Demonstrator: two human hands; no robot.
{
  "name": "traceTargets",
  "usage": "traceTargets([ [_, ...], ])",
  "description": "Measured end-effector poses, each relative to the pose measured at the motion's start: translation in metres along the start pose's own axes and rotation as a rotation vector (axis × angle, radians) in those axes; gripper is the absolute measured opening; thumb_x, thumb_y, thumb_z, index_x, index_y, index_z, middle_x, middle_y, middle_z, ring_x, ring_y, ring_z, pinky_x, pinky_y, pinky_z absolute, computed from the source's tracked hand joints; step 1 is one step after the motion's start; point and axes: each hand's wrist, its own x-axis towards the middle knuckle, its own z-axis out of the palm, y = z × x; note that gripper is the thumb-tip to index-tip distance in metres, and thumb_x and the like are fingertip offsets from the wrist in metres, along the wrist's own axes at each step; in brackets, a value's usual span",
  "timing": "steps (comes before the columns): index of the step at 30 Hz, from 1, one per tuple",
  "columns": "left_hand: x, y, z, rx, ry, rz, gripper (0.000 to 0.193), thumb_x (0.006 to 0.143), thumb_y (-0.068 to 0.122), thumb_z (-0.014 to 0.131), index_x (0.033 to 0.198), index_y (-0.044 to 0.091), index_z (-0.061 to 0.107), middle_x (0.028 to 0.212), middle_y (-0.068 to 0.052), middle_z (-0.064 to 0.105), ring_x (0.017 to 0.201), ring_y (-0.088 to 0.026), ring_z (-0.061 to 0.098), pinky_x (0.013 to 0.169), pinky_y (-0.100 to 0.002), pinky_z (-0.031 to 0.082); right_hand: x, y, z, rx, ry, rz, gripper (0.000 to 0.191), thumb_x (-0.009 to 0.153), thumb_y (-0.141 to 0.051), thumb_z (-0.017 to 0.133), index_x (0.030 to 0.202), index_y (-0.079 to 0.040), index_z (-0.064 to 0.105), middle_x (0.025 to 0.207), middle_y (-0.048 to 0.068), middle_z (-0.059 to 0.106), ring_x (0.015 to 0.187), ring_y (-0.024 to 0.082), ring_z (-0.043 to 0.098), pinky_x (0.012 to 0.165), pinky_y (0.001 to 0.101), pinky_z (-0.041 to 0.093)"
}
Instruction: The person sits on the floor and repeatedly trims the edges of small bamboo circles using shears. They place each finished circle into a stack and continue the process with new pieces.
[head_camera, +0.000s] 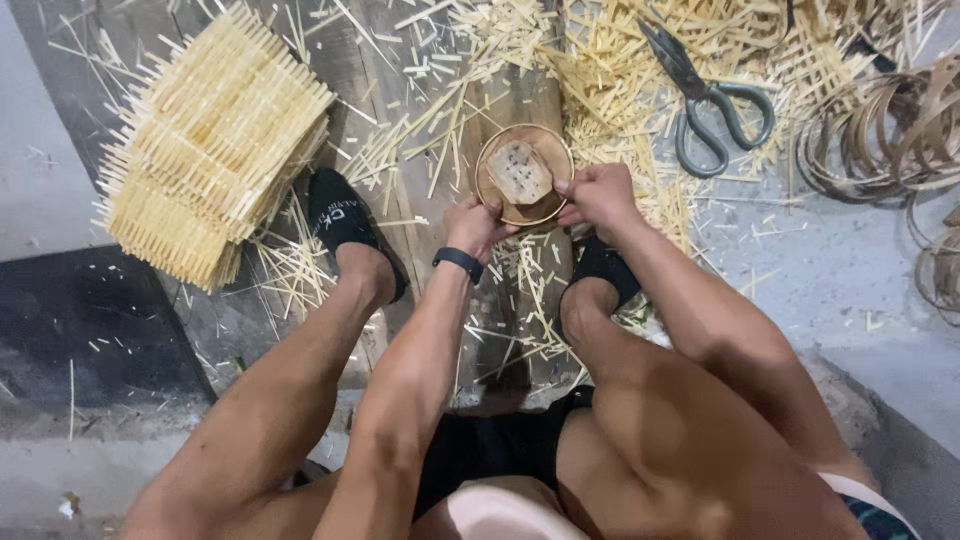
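Bamboo hoop (524, 175), a small round one with a little woven square (519, 172) sitting inside it, is being held low over the wooden plank (380, 80), between the person's two feet. Biggest thing around it: the stack of woven bamboo mats (210, 150) is lying well off to the left, its strip ends sticking out all round. Loose bamboo offcuts (610, 70) are littering the plank and floor behind the hoop. At far right, coils of thin bamboo strip (890, 125) are resting on the concrete. The grey-handled scissors (705, 100) are lying on the offcuts, near the hoop but apart from it, blades pointing up-left. Now the hands: the left hand (475, 225), a black band on its wrist, is closing its fingers on the hoop's lower-left rim. The right hand (600, 195) is curling tight and pinching the hoop's right edge.
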Motion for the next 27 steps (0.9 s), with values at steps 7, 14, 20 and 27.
traceTargets([
  [7,-0.028,0.059,-0.004,0.712,-0.061,0.730,0.036,0.094,0.020,0.071,0.126,0.003,0.073,0.096,-0.014,0.078,0.078,-0.020,0.069,0.070,-0.034,0.058,-0.038,-0.045,0.000,0.000,-0.210,-0.083,0.048,0.097,-0.045,0.060,0.118,-0.002,0.060,0.091,0.013,0.066,0.076,0.022,0.069,0.055,0.0357,0.062],
  [14,-0.074,0.077,0.064,0.671,-0.004,1.169,0.048,0.110,0.044,0.054,0.136,0.005,0.064,0.121,-0.022,0.072,0.107,-0.033,0.073,0.093,-0.040,0.058,-0.039,-0.047,0.036,0.325,-0.369,-0.092,0.046,0.092,-0.037,0.065,0.119,-0.001,0.058,0.096,0.010,0.067,0.076,0.019,0.070,0.055,0.0309,0.059],
  [20,-0.025,0.115,0.039,0.738,0.134,0.637,0.054,0.101,0.055,0.047,0.112,0.014,0.081,0.079,-0.024,0.076,0.075,-0.040,0.070,0.069,-0.052,0.051,-0.026,-0.034,0.010,0.479,-0.513,-0.065,0.031,0.091,-0.037,0.062,0.106,-0.009,0.064,0.075,0.005,0.065,0.048,0.011,0.054,0.038,0.0224,0.037],
  [27,0.014,0.229,0.004,0.945,0.166,0.870,0.054,0.090,0.053,0.062,0.087,0.001,0.077,0.074,-0.020,0.072,0.069,-0.034,0.072,0.068,-0.046,0.056,-0.023,-0.029,-0.027,0.449,-0.437,-0.114,0.034,0.094,-0.037,0.063,0.092,-0.003,0.063,0.068,0.008,0.061,0.049,0.015,0.053,0.040,0.0253,0.038],
])
